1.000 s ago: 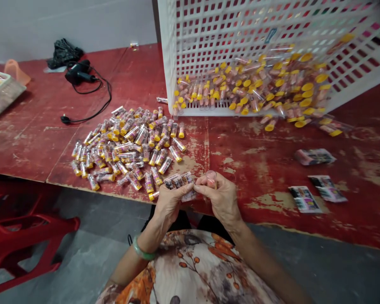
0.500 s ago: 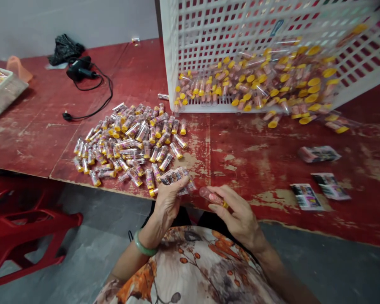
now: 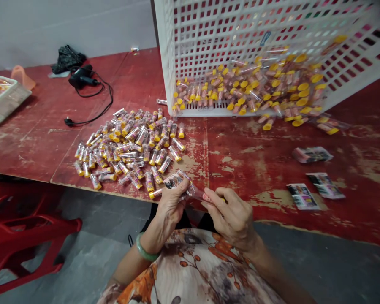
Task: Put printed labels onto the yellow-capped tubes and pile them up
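Note:
My left hand (image 3: 171,202), with a green bangle at the wrist, is closed on several printed plastic sleeves (image 3: 174,180) at the table's front edge. Just to its right, my right hand (image 3: 229,211) pinches a clear tube (image 3: 206,197) of pink pieces with a yellow cap. The tube's front end meets the sleeves' right end; whether it is inside one I cannot tell. A pile of labelled tubes with yellow caps (image 3: 129,147) lies beyond my left hand. Loose printed sleeves (image 3: 304,196) and a stack of them (image 3: 313,154) lie to the right.
A white basket (image 3: 163,55) on its side spills unlabelled yellow-capped tubes (image 3: 240,90) at the back right. A black heat gun (image 3: 81,77) with its cord and a black bag (image 3: 66,59) lie back left. A white tray (image 3: 11,101) stands far left, red stools (image 3: 28,236) below.
My right hand has moved slightly left and turned, bringing the tube against the sleeves in my left hand. The view has shifted slightly.

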Demonstrator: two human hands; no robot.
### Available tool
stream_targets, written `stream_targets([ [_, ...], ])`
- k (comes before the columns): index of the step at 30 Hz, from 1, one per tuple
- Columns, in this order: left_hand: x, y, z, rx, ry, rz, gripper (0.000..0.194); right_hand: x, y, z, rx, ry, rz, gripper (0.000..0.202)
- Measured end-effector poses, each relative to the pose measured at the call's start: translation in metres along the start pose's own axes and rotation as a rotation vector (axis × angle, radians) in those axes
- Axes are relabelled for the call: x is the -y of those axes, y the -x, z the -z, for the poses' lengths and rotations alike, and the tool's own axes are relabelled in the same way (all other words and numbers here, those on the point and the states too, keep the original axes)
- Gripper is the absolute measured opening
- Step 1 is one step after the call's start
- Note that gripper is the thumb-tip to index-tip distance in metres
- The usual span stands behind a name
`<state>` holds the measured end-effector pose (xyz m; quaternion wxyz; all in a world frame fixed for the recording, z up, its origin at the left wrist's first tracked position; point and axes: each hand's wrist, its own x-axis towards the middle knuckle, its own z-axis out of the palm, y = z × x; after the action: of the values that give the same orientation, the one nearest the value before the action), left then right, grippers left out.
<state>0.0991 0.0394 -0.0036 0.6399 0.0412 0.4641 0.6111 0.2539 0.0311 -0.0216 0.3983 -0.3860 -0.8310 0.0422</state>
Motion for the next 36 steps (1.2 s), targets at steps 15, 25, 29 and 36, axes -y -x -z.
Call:
stream_targets([
  [15,0.005,-0.005,0.013,-0.006,-0.047,-0.114,0.032,0.009,-0.006,-0.021,-0.055,-0.04,-0.019,0.025],
  [25,0.008,-0.006,0.015,0.016,0.005,-0.122,0.032,0.011,-0.024,-0.028,0.007,-0.062,0.079,0.029],
  [29,0.002,-0.009,0.02,0.034,-0.027,-0.107,0.033,-0.002,-0.026,-0.018,0.164,-0.454,-0.034,0.028],
  [36,0.006,-0.001,0.015,0.064,-0.095,-0.058,0.031,0.003,-0.022,-0.024,-0.066,-0.376,-0.098,0.023],
])
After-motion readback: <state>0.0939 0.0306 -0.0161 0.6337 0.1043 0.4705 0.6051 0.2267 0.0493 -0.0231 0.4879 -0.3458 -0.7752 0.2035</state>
